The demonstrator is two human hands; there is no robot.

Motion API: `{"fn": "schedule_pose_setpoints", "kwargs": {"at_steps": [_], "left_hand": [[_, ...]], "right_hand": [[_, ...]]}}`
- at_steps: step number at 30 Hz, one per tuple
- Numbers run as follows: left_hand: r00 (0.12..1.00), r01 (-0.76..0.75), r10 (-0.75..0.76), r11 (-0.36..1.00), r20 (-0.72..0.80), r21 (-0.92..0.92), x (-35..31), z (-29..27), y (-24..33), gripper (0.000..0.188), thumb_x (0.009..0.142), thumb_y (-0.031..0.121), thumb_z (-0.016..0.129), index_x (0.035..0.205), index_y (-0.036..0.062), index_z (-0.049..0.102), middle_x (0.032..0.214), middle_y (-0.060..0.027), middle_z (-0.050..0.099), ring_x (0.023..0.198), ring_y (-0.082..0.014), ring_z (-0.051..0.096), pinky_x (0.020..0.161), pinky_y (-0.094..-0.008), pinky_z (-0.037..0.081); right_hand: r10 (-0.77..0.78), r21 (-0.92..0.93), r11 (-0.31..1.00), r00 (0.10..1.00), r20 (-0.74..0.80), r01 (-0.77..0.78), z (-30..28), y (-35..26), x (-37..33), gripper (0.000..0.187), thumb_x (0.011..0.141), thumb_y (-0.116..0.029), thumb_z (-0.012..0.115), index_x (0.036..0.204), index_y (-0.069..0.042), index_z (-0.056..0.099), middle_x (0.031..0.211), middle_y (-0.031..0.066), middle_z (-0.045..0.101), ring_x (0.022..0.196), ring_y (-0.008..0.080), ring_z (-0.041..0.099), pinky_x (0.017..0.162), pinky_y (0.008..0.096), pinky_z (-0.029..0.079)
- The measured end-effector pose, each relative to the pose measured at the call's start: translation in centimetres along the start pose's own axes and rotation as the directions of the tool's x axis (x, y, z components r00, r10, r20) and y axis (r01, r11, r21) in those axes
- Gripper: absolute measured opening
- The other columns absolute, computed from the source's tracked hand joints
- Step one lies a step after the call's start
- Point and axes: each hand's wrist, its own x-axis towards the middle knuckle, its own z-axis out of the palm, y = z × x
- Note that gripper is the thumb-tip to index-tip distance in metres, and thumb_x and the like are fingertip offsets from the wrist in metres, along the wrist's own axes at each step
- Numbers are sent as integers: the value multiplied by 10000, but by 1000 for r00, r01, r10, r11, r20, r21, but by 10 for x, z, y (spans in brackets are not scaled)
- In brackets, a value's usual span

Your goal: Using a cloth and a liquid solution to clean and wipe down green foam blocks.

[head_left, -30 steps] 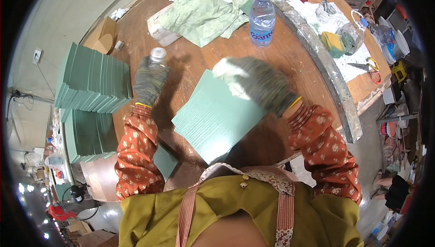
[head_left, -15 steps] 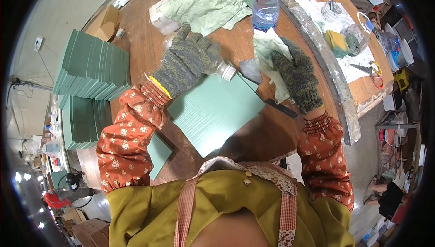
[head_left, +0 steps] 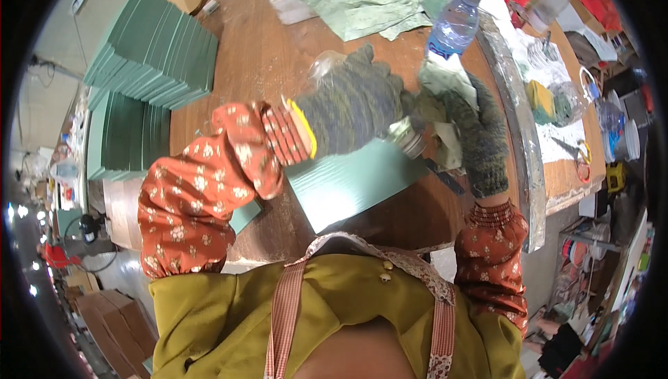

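Observation:
My left hand [head_left: 351, 104], in a dark grey-green knit glove, is closed around a clear plastic bottle [head_left: 325, 67]. The bottle lies tilted, its white-capped neck [head_left: 407, 139] pointing to the right at the cloth. My right hand [head_left: 481, 132], gloved the same way, grips a pale green, stained cloth [head_left: 449, 77] that hangs down in front of its fingers. Cap and cloth are close together; whether they touch I cannot tell. Under the left hand lies a glossy light green panel [head_left: 355, 187], its far part hidden by the hand and bottle.
Stacks of green panels [head_left: 156, 48] stand at the left. A clear bottle with a blue label [head_left: 456, 20] stands beyond my right hand, near crumpled green cloths [head_left: 355, 0]. A worn raised strip [head_left: 518, 128] edges the table; scissors [head_left: 581, 153] and a sponge [head_left: 539, 100] lie past it.
My left hand has carried the capped bottle rightward to the cloth. My right hand still holds the cloth. The whole view has shifted, with the panel stacks now higher in it.

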Motion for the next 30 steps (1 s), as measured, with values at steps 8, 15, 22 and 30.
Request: {"fn": "schedule_pose_setpoints", "kwargs": {"at_steps": [8,15,22,30], "left_hand": [[859,475,-490,655,149,-588,-36,38,-95,473,747,411,711,1049,66,597,969,-148,637,879,-314,631,789,-409,505],[339,616,-913,33,227,-787,-103,148,-154,524,742,253,781,1178,74,551,1053,-65,628,932,-192,610,862,-320,485],[121,438,-977,-106,176,-893,-155,117,-83,805,700,380,787,1295,-32,433,1263,-209,548,1162,-306,535,989,-363,413],[284,164,-932,-185,226,-969,-132,79,125,1073,699,309,804,1458,-12,117,1460,-244,280,1275,-361,421,1056,-413,357]], "right_hand": [[-425,-671,413,781,456,616,16,1,-30,438,838,-235,644,1218,-46,533,1212,178,544,1072,337,547,886,454,465],[-258,-607,401,720,644,686,34,16,-30,438,854,-239,610,1250,-67,537,1312,191,473,1188,391,456,984,479,394],[-298,-592,387,704,645,706,42,13,-31,425,864,-239,613,1245,-65,539,1305,182,489,1199,405,448,985,486,400],[-267,-580,336,665,697,742,61,6,-29,411,855,-272,622,1216,-86,561,1292,163,503,1219,387,442,1025,470,369]]}}
